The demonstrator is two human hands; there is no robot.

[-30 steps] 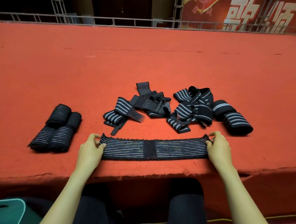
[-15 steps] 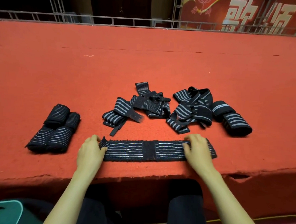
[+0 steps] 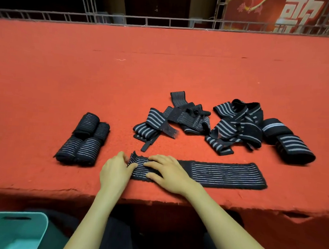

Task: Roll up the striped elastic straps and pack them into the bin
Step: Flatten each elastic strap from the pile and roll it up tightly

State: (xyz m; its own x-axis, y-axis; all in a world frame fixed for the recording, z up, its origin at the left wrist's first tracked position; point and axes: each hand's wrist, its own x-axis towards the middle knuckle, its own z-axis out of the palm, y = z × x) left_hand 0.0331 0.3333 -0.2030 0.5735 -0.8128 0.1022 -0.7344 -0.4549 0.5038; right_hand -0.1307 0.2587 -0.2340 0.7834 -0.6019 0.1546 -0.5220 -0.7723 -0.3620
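A black strap with thin grey stripes (image 3: 224,174) lies flat along the near edge of the red table. My left hand (image 3: 116,173) pinches its left end, which is lifted and curling upward. My right hand (image 3: 168,172) lies on the strap just beside it, fingers spread flat and pressing down. Several rolled straps (image 3: 84,139) sit side by side to the left. A tangle of loose striped straps (image 3: 198,122) lies behind the flat one, with two more rolls (image 3: 290,144) at its right. A teal bin (image 3: 13,230) shows at the bottom left, below table level.
The red felt table (image 3: 163,67) stretches far back to a metal railing (image 3: 165,21). Its near edge runs just below my hands, with my dark-clothed legs beneath. A red banner with white characters hangs at the top right.
My right hand slid from the strap's right end across to its left end, beside my left hand. The strap's left end has lifted and begun to curl.
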